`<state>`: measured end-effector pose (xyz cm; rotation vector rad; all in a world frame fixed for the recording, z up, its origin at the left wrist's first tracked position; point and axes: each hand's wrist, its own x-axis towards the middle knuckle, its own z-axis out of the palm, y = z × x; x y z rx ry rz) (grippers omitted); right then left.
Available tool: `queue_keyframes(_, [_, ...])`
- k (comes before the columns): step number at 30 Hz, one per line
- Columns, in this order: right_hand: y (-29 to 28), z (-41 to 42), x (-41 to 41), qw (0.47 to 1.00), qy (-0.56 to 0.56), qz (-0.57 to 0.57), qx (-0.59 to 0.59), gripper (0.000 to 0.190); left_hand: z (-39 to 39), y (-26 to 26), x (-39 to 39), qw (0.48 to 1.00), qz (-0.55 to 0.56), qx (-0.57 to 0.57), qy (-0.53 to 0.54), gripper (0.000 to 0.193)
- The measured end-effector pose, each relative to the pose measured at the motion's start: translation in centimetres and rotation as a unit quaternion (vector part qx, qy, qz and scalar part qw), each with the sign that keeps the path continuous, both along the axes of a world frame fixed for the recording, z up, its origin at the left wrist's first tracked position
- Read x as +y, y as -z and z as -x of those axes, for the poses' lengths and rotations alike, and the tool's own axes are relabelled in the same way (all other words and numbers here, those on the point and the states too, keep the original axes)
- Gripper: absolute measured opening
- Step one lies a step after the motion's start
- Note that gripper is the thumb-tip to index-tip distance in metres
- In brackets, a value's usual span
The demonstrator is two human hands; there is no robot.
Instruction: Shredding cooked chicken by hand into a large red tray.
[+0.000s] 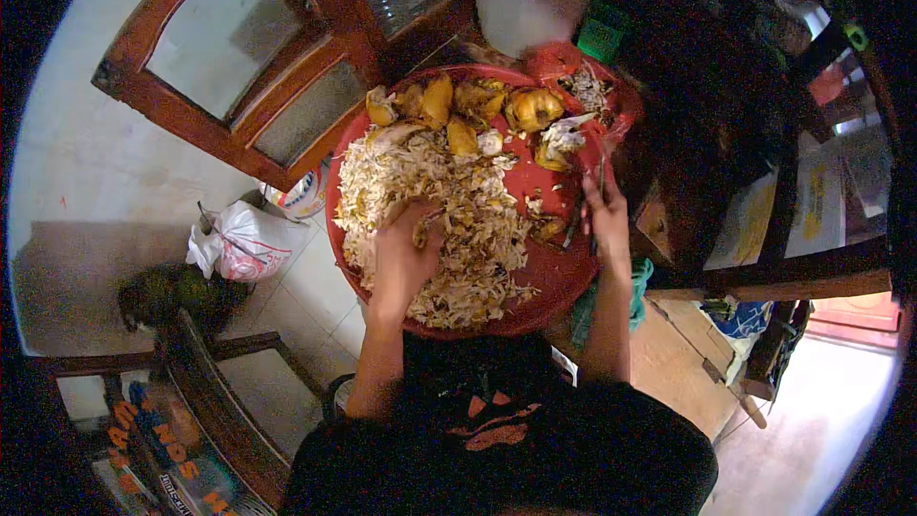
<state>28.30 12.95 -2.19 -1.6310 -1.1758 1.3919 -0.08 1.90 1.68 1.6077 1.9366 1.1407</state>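
A large heap of shredded cooked chicken point(466, 229) covers the left and middle of a round red plastic tray point(544, 272). My left hand point(407, 251) is over the heap, its fingers curled; a small brownish bit shows at the fingers, but whether they grip it is unclear. At the tray's right side is my right hand point(606, 208), blurred by motion, and its grip cannot be made out. A dark-bladed tool, perhaps a knife point(572, 223), lies just left of it. Yellow cooked chicken pieces point(437, 102) line the far rim. A partly torn piece point(560, 142) sits nearer my right hand.
Bones and scraps point(589, 88) fill a red plastic bag point(555, 61) at the tray's far right. Beyond stand a pale bucket with a red lid point(534, 3) and a green basket point(603, 32). A wooden glazed door point(286, 64) and a white plastic sack point(251, 240) are at left.
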Motion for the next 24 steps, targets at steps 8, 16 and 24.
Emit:
queue_keyframes(8, [1.4, -0.8, -3.0, 0.992, 0.053, -0.103, -0.051, 0.028, -8.3, -0.2, 4.8, 0.962, 0.185, -0.016, 0.200, 0.026])
queue_keyframes(16, [2.7, -1.3, -3.2, 0.988, 0.026, -0.134, -0.067, 0.031, -17.4, 9.9, 3.7, 0.944, 0.085, 0.276, 0.160, 0.042])
queue_keyframes(24, [7.1, -3.2, -2.8, 0.975, -0.100, -0.149, -0.130, 0.042, -11.8, 6.6, 2.1, 0.950, 0.155, -0.118, 0.243, 0.033])
